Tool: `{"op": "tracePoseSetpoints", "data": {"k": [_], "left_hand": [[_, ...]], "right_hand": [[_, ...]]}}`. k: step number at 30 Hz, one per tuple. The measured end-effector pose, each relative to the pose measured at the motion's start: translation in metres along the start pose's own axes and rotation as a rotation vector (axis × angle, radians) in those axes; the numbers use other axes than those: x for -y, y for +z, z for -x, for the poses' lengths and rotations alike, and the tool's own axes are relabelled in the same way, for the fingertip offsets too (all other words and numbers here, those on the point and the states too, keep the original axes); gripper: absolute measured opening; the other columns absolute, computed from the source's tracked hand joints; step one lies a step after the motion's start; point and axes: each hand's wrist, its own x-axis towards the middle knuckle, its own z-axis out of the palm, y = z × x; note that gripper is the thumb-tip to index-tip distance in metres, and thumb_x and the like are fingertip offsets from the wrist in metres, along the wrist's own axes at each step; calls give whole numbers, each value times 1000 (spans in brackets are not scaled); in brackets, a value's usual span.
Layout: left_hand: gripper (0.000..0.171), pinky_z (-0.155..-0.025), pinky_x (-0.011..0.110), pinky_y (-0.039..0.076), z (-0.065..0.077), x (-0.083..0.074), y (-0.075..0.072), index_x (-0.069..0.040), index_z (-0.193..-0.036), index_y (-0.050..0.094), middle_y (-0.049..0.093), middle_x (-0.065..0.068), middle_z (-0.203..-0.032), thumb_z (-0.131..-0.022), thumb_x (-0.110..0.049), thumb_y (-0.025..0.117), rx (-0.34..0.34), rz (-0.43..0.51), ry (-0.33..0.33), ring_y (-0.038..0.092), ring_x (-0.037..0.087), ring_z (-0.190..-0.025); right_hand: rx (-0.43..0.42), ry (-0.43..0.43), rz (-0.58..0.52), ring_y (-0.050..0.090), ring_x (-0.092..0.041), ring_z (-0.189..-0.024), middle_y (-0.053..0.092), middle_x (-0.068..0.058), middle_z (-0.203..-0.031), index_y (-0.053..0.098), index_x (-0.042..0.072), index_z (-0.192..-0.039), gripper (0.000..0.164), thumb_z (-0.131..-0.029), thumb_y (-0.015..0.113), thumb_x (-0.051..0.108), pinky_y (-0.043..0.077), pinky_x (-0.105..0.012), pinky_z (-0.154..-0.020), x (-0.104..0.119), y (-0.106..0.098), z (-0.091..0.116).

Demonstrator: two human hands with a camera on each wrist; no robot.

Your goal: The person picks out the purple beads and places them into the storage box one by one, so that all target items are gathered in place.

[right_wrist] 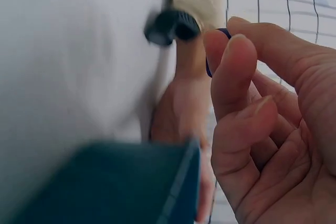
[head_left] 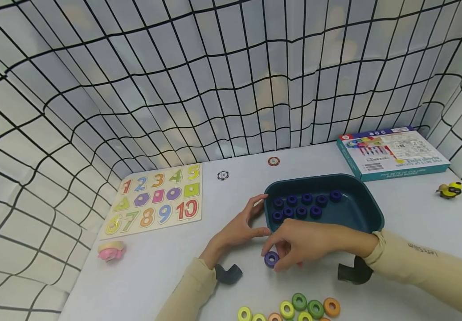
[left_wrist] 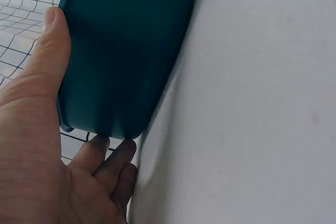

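My right hand (head_left: 304, 243) pinches a purple ring (head_left: 271, 259) between thumb and fingers, just in front of the dark teal tray (head_left: 365, 196). In the right wrist view only a thin blue-purple edge of the ring (right_wrist: 227, 32) shows between the fingertips. My left hand (head_left: 235, 229) is spread around the tray's left near corner. Its thumb lies along one side of the tray (left_wrist: 121, 61), and its bent fingertips touch the end wall in the left wrist view. Several purple rings (head_left: 307, 199) stand in two rows inside the tray, toward its left.
Several yellow, green and orange rings (head_left: 299, 302) lie at the near edge of the view. A number puzzle board (head_left: 154, 200) and a pink toy (head_left: 111, 251) are at left. A boxed set (head_left: 399, 154) and a bee toy (head_left: 450, 190) sit at right. Two chips (head_left: 273, 161) lie behind.
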Motion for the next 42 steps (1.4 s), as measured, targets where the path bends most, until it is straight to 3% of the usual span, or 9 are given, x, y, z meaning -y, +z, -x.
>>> {"op": "tracePoseSetpoints", "data": {"k": [4, 8, 13, 20, 27, 36, 42], "left_hand": [[84, -105, 49, 13, -2, 16, 3, -33, -141, 15, 24, -1, -146, -76, -46, 67, -25, -24, -18, 20, 11, -133], [85, -106, 46, 12, -5, 28, 4, -42, -138, 15, 25, -9, -144, -72, -55, 66, -39, -40, -43, 21, 2, -131], [85, -106, 47, 11, -6, 31, 4, -42, -138, 16, 25, -10, -144, -71, -56, 66, -39, -26, -22, 22, 3, -131], [85, -106, 48, 10, -6, 32, 5, -40, -139, 15, 23, -12, -145, -71, -56, 66, -34, -17, 3, 22, 4, -131], [85, -106, 47, 10, -7, 31, 4, -40, -139, 16, 23, -12, -145, -71, -56, 66, -37, -18, 4, 22, 4, -131], [87, -106, 46, 10, -5, 29, 3, -39, -139, 16, 23, -12, -145, -70, -57, 66, -42, -15, -12, 22, 3, -131], [86, -106, 47, 11, -6, 30, 4, -38, -139, 16, 23, -12, -145, -71, -55, 66, -41, -10, -7, 22, 4, -131]], "right_hand": [[-51, 48, 8, 51, -8, -42, 58, 10, -63, 62, 24, -110, 30, -81, 67, 32, 43, -21, -45, -6, -20, 11], [-108, 124, 39, 55, -20, -46, 60, 3, -64, 61, 18, -111, 34, -81, 67, 32, 45, -25, -46, -16, -41, 22], [-168, 208, 75, 57, -25, -50, 61, -1, -67, 59, 13, -114, 39, -81, 66, 33, 45, -25, -47, -36, -64, 32], [-232, 258, 89, 56, -22, -50, 61, -2, -66, 58, 8, -115, 43, -82, 66, 34, 41, -25, -47, -67, -86, 40], [-267, 276, 89, 54, -15, -47, 60, 3, -63, 58, 5, -114, 41, -83, 65, 30, 41, -26, -45, -95, -95, 49], [-276, 286, 93, 54, -16, -48, 60, 0, -63, 56, 2, -114, 41, -84, 64, 28, 41, -26, -42, -109, -97, 52], [-186, 312, 125, 55, -16, -46, 58, 1, -59, 58, 6, -105, 32, -81, 67, 25, 44, -27, -45, -108, -94, 52]]}}
